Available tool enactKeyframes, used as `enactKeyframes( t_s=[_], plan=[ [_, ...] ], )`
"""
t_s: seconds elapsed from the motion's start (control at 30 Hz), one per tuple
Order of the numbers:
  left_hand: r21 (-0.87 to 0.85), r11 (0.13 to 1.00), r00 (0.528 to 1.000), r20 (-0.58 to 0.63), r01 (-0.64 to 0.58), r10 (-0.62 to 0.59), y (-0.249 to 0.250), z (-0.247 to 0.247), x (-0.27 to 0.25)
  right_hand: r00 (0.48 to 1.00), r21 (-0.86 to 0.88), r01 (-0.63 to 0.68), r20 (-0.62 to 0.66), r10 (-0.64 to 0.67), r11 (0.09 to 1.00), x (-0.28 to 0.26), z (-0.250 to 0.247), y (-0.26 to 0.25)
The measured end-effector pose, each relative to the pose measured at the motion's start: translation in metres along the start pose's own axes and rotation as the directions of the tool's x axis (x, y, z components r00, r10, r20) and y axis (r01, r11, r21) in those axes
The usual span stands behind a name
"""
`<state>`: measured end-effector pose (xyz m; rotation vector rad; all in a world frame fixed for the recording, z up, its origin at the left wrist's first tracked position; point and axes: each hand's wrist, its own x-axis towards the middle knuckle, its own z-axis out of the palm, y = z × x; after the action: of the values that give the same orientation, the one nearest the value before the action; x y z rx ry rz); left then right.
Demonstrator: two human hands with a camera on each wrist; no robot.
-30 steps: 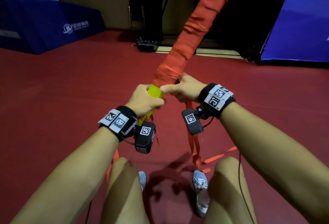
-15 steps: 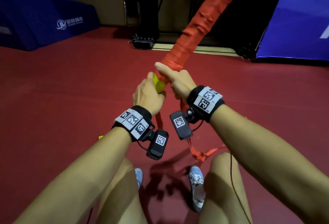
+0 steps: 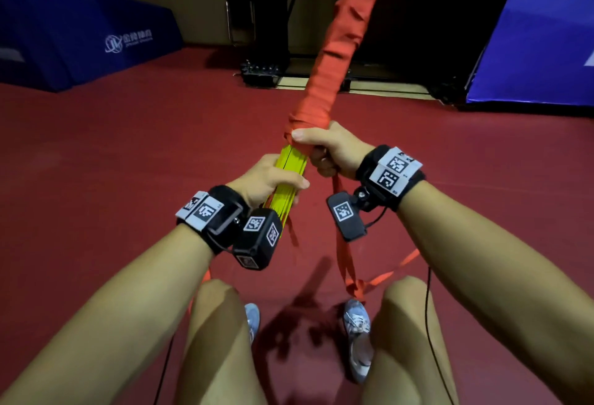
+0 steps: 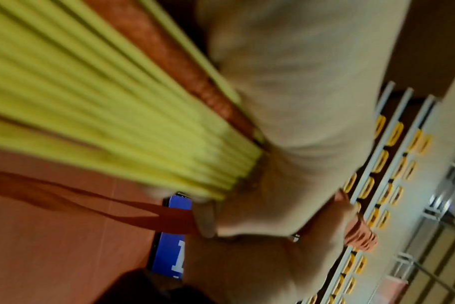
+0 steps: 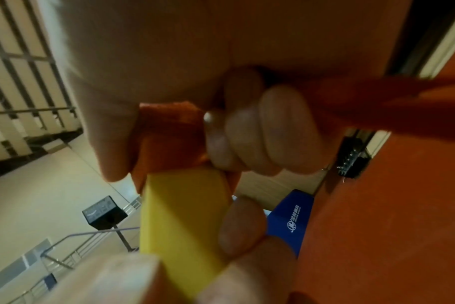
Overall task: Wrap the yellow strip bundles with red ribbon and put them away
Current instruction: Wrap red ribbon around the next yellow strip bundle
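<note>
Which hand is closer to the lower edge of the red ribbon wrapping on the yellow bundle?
Right. The right hand pinches the lower edge of the red ribbon wrapping; the left hand holds the bare yellow strips just below it.

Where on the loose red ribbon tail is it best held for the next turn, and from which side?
Probably right below the wrapped edge, from the person's right: the red ribbon tail hangs slack from the right hand to the floor, so a high pinch keeps tension. The left hand grips the bare yellow strip bundle, blocking the other side.
</note>
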<state>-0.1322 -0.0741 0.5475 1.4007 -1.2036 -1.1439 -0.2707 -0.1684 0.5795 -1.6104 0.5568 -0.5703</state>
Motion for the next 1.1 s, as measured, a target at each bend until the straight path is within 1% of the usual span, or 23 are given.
enactKeyframes(
  t_s=[0.03,0.07,0.13,0.17,0.23,0.3,0.37,0.4,0.47,0.53,0.6,0.63,0.7,0.77,0.83,0.9,1.0,1.1],
  plan=[
    [0.037,0.999,0.995,-0.098,-0.026,0.029,-0.003,0.002,0.003,1.0,-0.066,-0.006,-0.011,0.006,0.998,0.001,0.0,-0.003],
    [0.088,0.995,0.98,-0.19,-0.051,0.067,-0.006,0.003,0.007,0.999,-0.139,-0.01,-0.033,0.005,0.99,0.003,-0.001,-0.005],
    [0.211,0.975,0.929,-0.344,-0.064,0.135,-0.01,0.002,0.015,0.996,-0.266,-0.034,-0.084,0.012,0.963,0.005,-0.001,-0.007],
    [0.252,0.966,0.903,-0.399,-0.058,0.158,-0.01,0.001,0.017,0.993,-0.307,-0.059,-0.114,0.024,0.95,0.005,0.0,-0.006],
    [0.28,0.96,0.859,-0.49,-0.008,0.15,-0.01,0.0,0.021,0.979,-0.371,-0.105,-0.203,0.03,0.923,0.009,0.006,-0.004],
    [0.322,0.946,0.838,-0.526,0.041,0.143,-0.01,0.005,0.023,0.95,-0.39,-0.14,-0.312,0.013,0.91,0.013,0.012,-0.001],
    [0.343,0.938,0.848,-0.508,0.037,0.153,-0.012,0.011,0.023,0.931,-0.35,-0.117,-0.365,-0.02,0.929,0.014,0.015,0.002],
    [0.328,0.945,0.86,-0.484,0.007,0.162,-0.013,0.013,0.023,0.935,-0.333,-0.078,-0.352,-0.047,0.94,0.014,0.015,0.003],
    [0.285,0.957,0.893,-0.416,-0.055,0.175,-0.015,0.014,0.02,0.953,-0.314,0.006,-0.287,-0.101,0.95,0.011,0.012,0.008],
    [0.167,0.982,0.933,-0.33,-0.09,0.141,-0.016,0.012,0.018,0.966,-0.278,0.064,-0.224,-0.13,0.959,0.008,0.011,0.011],
    [0.0,0.995,0.965,-0.244,-0.098,0.095,-0.016,0.011,0.016,0.975,-0.221,0.083,-0.186,-0.125,0.972,0.009,0.013,0.015],
    [-0.079,0.993,0.978,-0.198,-0.086,0.069,-0.015,0.011,0.014,0.978,-0.204,0.081,-0.171,-0.117,0.976,0.01,0.013,0.017],
    [-0.177,0.983,0.995,-0.1,-0.048,0.031,-0.014,0.007,0.009,0.986,-0.173,0.071,-0.138,-0.096,0.982,0.01,0.015,0.018],
    [-0.244,0.97,1.0,0.002,0.005,-0.004,-0.015,0.001,0.001,0.994,-0.152,0.055,-0.085,-0.068,0.987,0.007,0.017,0.018],
    [-0.306,0.95,0.997,0.076,0.055,-0.033,-0.017,-0.003,-0.004,0.998,-0.142,0.047,-0.037,-0.052,0.989,0.005,0.02,0.018],
    [-0.309,0.95,0.998,0.041,0.05,-0.039,-0.018,-0.004,-0.005,0.999,-0.145,0.033,-0.009,-0.034,0.989,0.006,0.022,0.017],
    [-0.191,0.981,0.995,-0.095,0.0,-0.019,-0.016,-0.002,-0.003,1.0,-0.195,0.014,0.008,-0.013,0.981,0.01,0.02,0.013],
    [-0.039,0.999,0.974,-0.226,-0.035,0.025,-0.017,-0.005,0.001,1.0,-0.36,0.001,0.006,0.001,0.933,0.013,0.018,0.006]
  ],
)
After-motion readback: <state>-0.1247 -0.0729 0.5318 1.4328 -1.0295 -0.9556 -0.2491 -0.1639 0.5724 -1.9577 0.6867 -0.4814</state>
